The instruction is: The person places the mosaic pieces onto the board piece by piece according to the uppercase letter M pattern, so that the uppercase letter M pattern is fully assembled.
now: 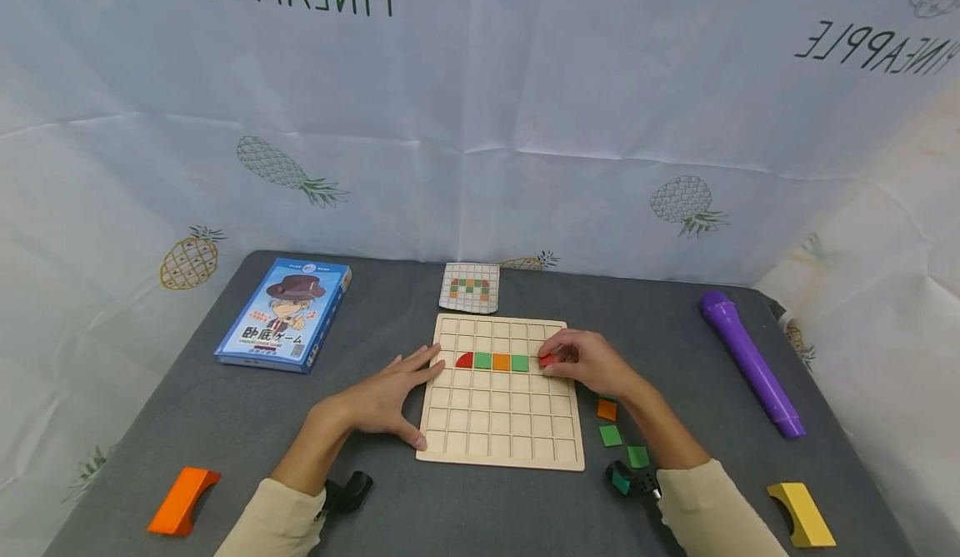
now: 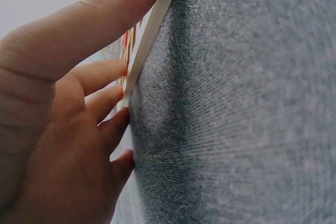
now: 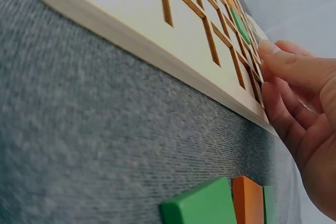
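Observation:
A wooden grid board (image 1: 498, 424) lies flat on the dark table. Across one of its upper rows sit a red rounded tile (image 1: 465, 361), a green tile (image 1: 483, 361), an orange tile (image 1: 502, 362) and another green tile (image 1: 520, 363). With fingers spread, my left hand (image 1: 382, 397) touches the board's left edge, thumb near the lower corner. My right hand (image 1: 588, 363) pinches a red piece (image 1: 549, 360) over the right end of that row; the fingers partly cover it. In the right wrist view the thumb and fingertips meet at the board's surface, the piece hidden.
Behind the board lies a pattern card (image 1: 469, 288). Loose orange (image 1: 607, 409) and green tiles (image 1: 611, 436) lie right of the board, near my right forearm. Farther out are a blue game box (image 1: 285, 315), a purple microphone-shaped object (image 1: 752, 365), an orange arch block (image 1: 182, 501) and a yellow one (image 1: 804, 515).

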The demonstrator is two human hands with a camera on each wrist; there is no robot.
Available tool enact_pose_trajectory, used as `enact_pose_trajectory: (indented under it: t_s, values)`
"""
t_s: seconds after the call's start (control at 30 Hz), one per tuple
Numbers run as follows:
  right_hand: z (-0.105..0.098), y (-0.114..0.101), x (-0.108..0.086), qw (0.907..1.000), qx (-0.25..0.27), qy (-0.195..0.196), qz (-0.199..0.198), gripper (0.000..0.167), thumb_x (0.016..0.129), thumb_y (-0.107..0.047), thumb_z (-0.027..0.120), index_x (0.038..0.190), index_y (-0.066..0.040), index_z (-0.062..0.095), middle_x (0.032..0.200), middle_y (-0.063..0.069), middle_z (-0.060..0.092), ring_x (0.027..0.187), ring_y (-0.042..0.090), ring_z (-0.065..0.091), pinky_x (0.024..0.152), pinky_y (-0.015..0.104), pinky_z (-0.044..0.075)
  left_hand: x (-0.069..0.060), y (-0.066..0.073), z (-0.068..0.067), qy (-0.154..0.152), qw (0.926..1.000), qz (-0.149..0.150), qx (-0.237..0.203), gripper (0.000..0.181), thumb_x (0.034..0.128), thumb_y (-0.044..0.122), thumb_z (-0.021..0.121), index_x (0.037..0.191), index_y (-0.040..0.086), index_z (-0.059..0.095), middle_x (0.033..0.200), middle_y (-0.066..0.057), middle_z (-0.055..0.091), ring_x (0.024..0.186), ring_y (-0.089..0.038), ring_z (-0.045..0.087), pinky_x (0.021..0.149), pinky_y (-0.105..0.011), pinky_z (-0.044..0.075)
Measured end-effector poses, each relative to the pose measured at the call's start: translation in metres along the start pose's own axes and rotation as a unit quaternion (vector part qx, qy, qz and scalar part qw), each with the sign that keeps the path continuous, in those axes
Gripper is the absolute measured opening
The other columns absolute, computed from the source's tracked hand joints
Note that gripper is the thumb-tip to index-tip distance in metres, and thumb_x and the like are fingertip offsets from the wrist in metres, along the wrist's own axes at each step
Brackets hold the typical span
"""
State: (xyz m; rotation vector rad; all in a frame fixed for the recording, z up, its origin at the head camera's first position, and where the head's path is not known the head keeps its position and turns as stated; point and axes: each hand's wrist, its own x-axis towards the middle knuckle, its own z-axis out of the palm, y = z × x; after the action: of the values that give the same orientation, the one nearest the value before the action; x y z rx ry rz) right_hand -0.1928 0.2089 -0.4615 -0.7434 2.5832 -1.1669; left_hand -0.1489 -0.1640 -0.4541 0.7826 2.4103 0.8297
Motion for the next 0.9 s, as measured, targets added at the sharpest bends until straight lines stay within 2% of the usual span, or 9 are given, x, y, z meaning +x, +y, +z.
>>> enact_pose_trajectory:
  t_s: [0.23, 0.63, 0.9]
  values:
    - [0.004, 0.001, -0.002, 0.9991, -0.02, 0.027, 0.025, 0.016, 0.086, -0.022, 0.083, 0.101, -0.019, 0.078, 0.091, -0.002, 0.072, 0.075, 0.004, 0.06, 0.067, 0.022, 0.052, 0.0, 0.0, 0.0, -0.002, 1.0, 0.003, -0.003, 0.115, 0.0705, 0.037, 0.093, 0.16, 0.004, 0.03, 0.174, -0.014, 0.008, 0.162, -0.04, 0.005, 0.128, -0.066, 0.007]
    - [0.015, -0.002, 0.002, 0.9978, -0.044, 0.049, 0.0, 0.012, 0.083, -0.017, 0.085, 0.095, -0.017, 0.079, 0.092, 0.001, 0.073, 0.074, 0.001, 0.06, 0.068, 0.021, 0.054, -0.002, 0.001, 0.0, -0.002, 1.0, -0.006, -0.003, 0.115, 0.07, 0.036, 0.094, 0.16, 0.004, 0.03, 0.174, -0.013, 0.008, 0.162, -0.039, 0.006, 0.128, -0.065, 0.007]
    - [0.018, -0.004, 0.004, 0.998, -0.04, 0.049, 0.004, 0.012, 0.082, -0.015, 0.085, 0.091, -0.017, 0.079, 0.092, 0.0, 0.072, 0.074, 0.0, 0.061, 0.068, 0.021, 0.055, -0.001, 0.001, -0.001, -0.003, 1.0, -0.008, -0.002, 0.116, 0.0702, 0.037, 0.093, 0.161, 0.005, 0.029, 0.174, -0.013, 0.008, 0.162, -0.039, 0.006, 0.128, -0.065, 0.006]
